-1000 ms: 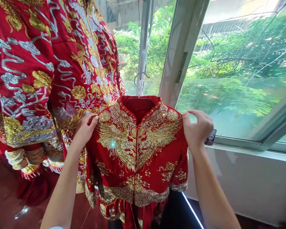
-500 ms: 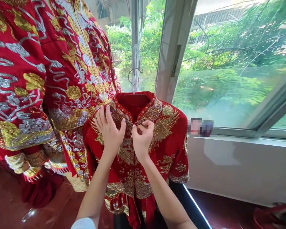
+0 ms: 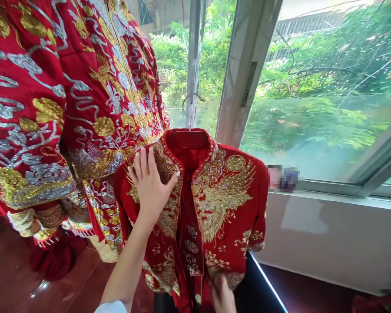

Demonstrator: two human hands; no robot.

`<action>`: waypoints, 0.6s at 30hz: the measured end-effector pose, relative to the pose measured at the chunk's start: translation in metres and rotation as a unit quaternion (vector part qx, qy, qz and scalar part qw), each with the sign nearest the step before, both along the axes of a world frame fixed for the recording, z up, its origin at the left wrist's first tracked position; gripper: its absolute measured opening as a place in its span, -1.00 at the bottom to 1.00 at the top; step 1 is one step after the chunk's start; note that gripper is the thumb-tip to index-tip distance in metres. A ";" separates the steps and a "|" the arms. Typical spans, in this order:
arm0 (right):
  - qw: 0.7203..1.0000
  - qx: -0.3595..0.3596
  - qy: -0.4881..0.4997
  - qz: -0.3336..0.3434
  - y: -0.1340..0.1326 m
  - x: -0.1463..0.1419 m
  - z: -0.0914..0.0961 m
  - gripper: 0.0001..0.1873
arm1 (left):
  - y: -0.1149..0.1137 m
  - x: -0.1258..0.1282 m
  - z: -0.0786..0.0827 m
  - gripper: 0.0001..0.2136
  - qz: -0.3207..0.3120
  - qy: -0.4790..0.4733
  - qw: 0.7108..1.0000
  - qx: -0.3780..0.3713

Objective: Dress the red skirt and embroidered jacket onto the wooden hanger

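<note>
A small red jacket [image 3: 228, 204] with gold embroidery hangs on a metal hanger [image 3: 189, 114] in front of the window. Its front is parted down the middle. My left hand [image 3: 151, 184] lies flat on the jacket's left chest, fingers stretched out. My right hand [image 3: 222, 298] is low at the jacket's bottom hem, at the frame's lower edge; its fingers are mostly hidden by the cloth.
A larger red garment [image 3: 68, 108] with gold and silver embroidery hangs at the left, touching the small jacket. A window frame [image 3: 244, 74] and a white sill [image 3: 339, 195] stand behind, with a small blurred object [image 3: 283, 178] on the sill. The floor [image 3: 19, 287] is dark red.
My right hand dropped from the collar fastening to the bottom hem. The jacket's front, closed before, now hangs parted. My left hand stayed on the left chest.
</note>
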State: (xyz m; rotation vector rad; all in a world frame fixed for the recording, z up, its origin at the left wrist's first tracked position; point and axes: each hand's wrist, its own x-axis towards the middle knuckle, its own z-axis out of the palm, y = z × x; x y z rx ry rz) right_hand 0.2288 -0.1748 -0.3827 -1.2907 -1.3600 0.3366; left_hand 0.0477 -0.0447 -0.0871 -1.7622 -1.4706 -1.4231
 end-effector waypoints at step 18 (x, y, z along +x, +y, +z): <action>0.994 0.073 -0.044 0.064 0.154 0.160 0.287 -0.40 | 0.055 -0.118 0.062 -0.58 -0.252 -0.064 0.898 -0.355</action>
